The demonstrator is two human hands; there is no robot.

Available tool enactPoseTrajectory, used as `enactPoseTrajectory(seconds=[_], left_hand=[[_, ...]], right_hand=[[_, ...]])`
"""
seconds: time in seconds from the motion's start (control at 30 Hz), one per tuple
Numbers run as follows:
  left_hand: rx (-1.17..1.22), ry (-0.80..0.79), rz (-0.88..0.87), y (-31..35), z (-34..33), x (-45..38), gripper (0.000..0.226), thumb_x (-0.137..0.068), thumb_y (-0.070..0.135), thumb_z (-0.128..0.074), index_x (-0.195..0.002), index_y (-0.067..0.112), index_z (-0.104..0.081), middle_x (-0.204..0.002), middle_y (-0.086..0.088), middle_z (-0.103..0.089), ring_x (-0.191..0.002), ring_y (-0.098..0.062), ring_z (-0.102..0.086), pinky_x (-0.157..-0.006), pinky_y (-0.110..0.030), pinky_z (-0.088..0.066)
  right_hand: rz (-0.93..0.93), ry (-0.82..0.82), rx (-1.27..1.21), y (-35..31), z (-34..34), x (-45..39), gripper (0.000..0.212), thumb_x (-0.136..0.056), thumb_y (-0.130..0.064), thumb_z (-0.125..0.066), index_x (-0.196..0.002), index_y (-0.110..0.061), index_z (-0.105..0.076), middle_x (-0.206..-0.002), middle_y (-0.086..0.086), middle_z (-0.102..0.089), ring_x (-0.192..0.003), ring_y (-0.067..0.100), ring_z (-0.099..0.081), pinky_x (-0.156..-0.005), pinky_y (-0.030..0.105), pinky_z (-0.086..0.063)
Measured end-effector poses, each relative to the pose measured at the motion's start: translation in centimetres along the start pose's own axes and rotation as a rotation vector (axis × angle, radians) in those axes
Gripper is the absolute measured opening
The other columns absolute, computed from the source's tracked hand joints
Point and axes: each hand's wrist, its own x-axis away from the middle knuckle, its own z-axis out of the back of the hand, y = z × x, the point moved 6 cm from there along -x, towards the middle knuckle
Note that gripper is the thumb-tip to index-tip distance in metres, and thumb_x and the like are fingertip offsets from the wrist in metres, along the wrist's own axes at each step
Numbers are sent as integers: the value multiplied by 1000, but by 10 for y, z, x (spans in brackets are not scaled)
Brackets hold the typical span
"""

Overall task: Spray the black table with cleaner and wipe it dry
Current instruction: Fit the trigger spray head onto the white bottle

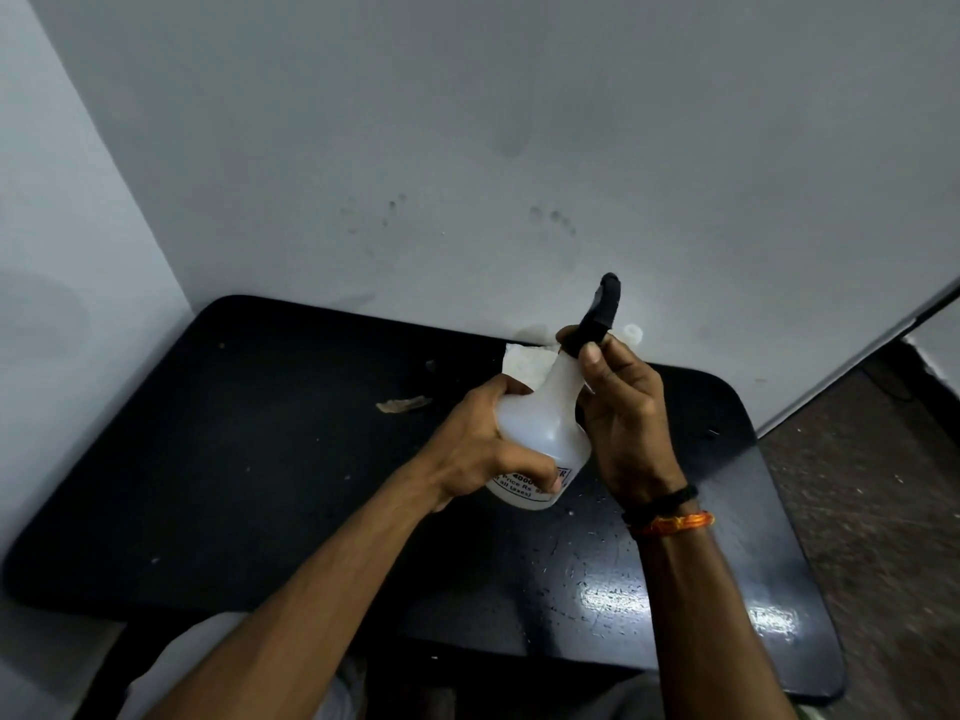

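Note:
A translucent white spray bottle (548, 423) with a black trigger head (597, 314) is held tilted above the black table (234, 459). My left hand (483, 449) wraps around the bottle's body near its printed label. My right hand (623, 413) grips the neck just under the black head, which points up toward the wall. A folded white cloth or tissue (524, 363) lies on the table behind the bottle, partly hidden by it. Crumbs, specks and a torn brownish scrap (402, 405) are scattered over the tabletop.
The table stands in a corner, with a pale wall (467, 148) behind it and another on the left. Brown floor (872, 511) runs along the table's right side. A small white ring (632, 333) sits on the wall near the table's back edge.

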Motion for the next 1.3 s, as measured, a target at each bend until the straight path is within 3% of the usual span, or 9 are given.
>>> enactPoseTrajectory(seconds=[0.13,0.23,0.4,0.53,0.7,0.87,1.0,1.1,1.3], left_hand=[[-87,88,22,-6,5,-5,77,-40,31,-88,-109,27,-54,-101,4,-66,-92,-16,-66,-79,-43,-60],[-117,93,32,-7,4,-6,80,-40,35,-87,-112,26,-52,-103,5,-63,-94,-15,-64,-79,-42,-60],[-98,79,36,-7,2,-7,78,-41,32,-88,-111,27,-53,-105,5,-63,-96,-15,-63,-82,-42,-59],[-68,82,36,-6,2,-8,83,-36,36,-86,-112,25,-54,-105,4,-64,-95,-15,-64,-82,-40,-59],[-108,99,17,-5,2,-7,82,-40,34,-87,-113,25,-53,-105,4,-63,-96,-16,-64,-80,-43,-60],[-123,129,12,-4,1,-6,86,-35,42,-84,-114,27,-52,-106,6,-61,-96,-14,-62,-77,-37,-59],[-107,138,3,-3,2,-6,81,-37,34,-88,-110,27,-53,-104,5,-63,-94,-16,-64,-75,-39,-59],[-96,141,-10,-2,1,-7,79,-39,30,-89,-109,29,-54,-103,5,-64,-92,-15,-65,-72,-34,-59],[-175,207,-32,-5,4,-8,89,-36,42,-87,-115,27,-50,-105,6,-60,-93,-13,-63,-74,-38,-61]], right_hand=[[17,93,98,1,2,1,43,-79,-26,-81,-110,0,-66,-102,9,-70,-100,23,-65,-99,52,-48],[24,142,108,2,3,2,48,-78,-19,-78,-113,9,-61,-112,23,-70,-103,28,-68,-101,54,-50],[25,58,133,-1,2,2,36,-93,-17,-64,-119,8,-61,-116,26,-68,-106,26,-67,-91,40,-52],[-2,42,70,-3,4,3,36,-98,-19,-47,-122,3,-64,-121,25,-67,-111,33,-65,-91,40,-54],[41,131,91,-5,3,3,18,-89,-15,-70,-102,-3,-65,-114,26,-70,-112,35,-67,-94,47,-53],[110,256,80,-7,7,4,32,-72,-15,-83,-94,-3,-63,-108,36,-66,-100,34,-71,-86,35,-56],[138,215,76,-8,11,2,29,-80,-26,-79,-94,-5,-67,-108,36,-66,-101,42,-66,-89,47,-52],[141,217,50,-9,11,3,20,-82,-19,-78,-96,-10,-67,-108,27,-69,-100,33,-68,-83,35,-52],[145,230,60,-9,4,4,33,-81,-9,-72,-113,-4,-68,-108,14,-72,-100,18,-69,-83,24,-54]])
